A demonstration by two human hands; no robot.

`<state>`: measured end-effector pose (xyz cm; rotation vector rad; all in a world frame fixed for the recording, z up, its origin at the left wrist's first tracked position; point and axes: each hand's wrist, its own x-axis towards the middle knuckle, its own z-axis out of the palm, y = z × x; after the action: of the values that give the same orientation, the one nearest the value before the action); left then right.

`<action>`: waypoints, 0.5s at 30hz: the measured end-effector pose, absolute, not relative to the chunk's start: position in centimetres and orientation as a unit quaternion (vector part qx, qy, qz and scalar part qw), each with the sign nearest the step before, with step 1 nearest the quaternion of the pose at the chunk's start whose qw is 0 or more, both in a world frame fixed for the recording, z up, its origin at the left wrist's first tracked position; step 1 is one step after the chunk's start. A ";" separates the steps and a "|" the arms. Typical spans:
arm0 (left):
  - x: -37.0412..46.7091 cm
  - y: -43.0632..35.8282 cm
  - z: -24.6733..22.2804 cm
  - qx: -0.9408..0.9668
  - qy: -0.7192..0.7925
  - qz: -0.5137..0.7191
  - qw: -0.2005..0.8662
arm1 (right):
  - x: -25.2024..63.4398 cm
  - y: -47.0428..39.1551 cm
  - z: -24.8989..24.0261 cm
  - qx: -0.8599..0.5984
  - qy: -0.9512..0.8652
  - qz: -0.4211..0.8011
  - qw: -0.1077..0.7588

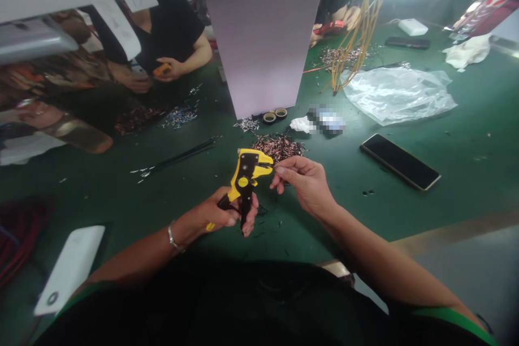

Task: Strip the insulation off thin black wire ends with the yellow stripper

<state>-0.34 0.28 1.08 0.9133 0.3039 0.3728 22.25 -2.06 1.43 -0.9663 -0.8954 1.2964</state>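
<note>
My left hand (pixel 239 213) is wrapped round the black handles of a yellow and black wire stripper (pixel 244 175), whose jaws point right. At the jaw tips, my right hand (pixel 302 178) is closed in a pinch between thumb and forefinger; what lies in the pinch is too small to make out. Just behind the stripper and my right fingers is a heap of short dark wire pieces with copper-coloured ends (pixel 279 147), partly covered by them.
Two tape rolls (pixel 274 115), white crumpled tissue (pixel 302 125) and a pale pillar (pixel 265 38) stand beyond the heap. A black phone (pixel 399 161) and clear plastic bag (pixel 399 94) lie right. Long dark wires (pixel 182 154) lie left. Co-workers' hands (pixel 172 69) hold tools across the table.
</note>
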 end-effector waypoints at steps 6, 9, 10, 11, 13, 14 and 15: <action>-0.1 0.1 1.4 0.435 0.156 0.188 0.867 | 22.2 -2.1 1.6 -0.416 -0.385 0.564 0.601; 0.0 0.0 1.6 0.432 0.164 0.188 0.867 | 22.1 -2.2 1.7 -0.419 -0.384 0.564 0.599; 0.0 0.0 1.6 0.432 0.169 0.189 0.865 | 22.1 -2.2 1.7 -0.422 -0.384 0.564 0.597; 0.0 0.0 1.6 0.433 0.177 0.189 0.863 | 22.1 -2.2 1.8 -0.425 -0.384 0.564 0.595; 0.0 0.0 1.5 0.434 0.187 0.191 0.860 | 22.1 -2.2 1.8 -0.425 -0.384 0.564 0.594; -0.1 0.0 1.5 0.435 0.189 0.193 0.859 | 22.1 -2.2 1.9 -0.424 -0.383 0.565 0.595; -0.1 -0.1 1.5 0.434 0.192 0.193 0.859 | 22.1 -2.2 1.9 -0.422 -0.383 0.565 0.597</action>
<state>-0.07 -0.08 1.49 0.9122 0.4024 0.4059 22.09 -2.19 1.86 -0.9788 -0.8879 1.3122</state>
